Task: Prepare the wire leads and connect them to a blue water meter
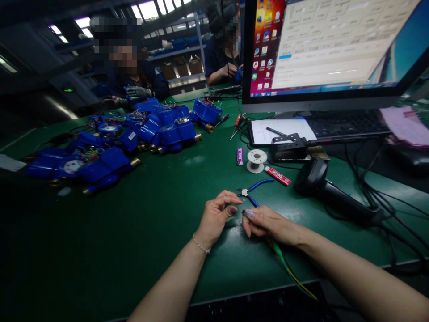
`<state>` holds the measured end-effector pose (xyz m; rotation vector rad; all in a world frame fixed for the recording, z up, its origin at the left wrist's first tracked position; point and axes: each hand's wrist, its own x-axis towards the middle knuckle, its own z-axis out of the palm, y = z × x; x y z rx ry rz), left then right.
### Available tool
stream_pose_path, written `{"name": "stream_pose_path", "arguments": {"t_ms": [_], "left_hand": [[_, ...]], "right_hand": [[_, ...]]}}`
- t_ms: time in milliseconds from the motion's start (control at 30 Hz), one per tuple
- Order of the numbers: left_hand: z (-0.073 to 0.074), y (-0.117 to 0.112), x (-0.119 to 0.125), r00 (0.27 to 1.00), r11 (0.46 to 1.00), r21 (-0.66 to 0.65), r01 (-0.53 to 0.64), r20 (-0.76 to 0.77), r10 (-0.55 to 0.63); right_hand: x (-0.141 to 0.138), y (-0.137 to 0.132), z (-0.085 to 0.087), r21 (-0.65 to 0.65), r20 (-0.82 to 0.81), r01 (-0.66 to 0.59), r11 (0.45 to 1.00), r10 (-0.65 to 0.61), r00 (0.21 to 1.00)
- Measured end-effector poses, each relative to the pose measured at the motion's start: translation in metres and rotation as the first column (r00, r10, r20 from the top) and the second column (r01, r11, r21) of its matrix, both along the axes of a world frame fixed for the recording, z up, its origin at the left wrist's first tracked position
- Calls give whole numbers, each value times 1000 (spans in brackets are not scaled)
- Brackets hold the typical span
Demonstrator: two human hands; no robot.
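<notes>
My right hand (268,222) pinches a small dark tip between thumb and index finger; it seems to be the end of the cable with green, yellow and black wires (280,255) that trails from beneath this hand toward the table's front edge. Facing it, my left hand (217,217) has its fingers curved and apart, with nothing visible between thumb and forefinger. A small gap separates the two hands. Just beyond them lie blue-handled cutting pliers (257,184), jaws pointing left, one handle partly behind my right hand.
Several blue valve-like meter bodies (174,129) cover the table's far left. Past the pliers are a solder spool (256,160), a red box (278,175), a purple box (239,156) and a screwdriver (236,125). A barcode scanner (335,192), cables and monitor (328,49) stand right. Two people sit opposite.
</notes>
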<state>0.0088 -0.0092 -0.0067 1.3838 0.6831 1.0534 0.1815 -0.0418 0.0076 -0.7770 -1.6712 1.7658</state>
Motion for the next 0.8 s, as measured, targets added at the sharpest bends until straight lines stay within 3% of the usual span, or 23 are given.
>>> {"name": "stream_pose_path", "arguments": {"t_ms": [533, 800], "left_hand": [[1, -2, 1, 1000, 1000, -2, -10, 21, 10], [0, -5, 3, 990, 988, 77, -133, 47, 130]], "right_hand": [[0, -1, -1, 12, 22, 9, 1000, -10, 1000], [-2, -7, 4, 153, 151, 50, 987, -73, 986]]}}
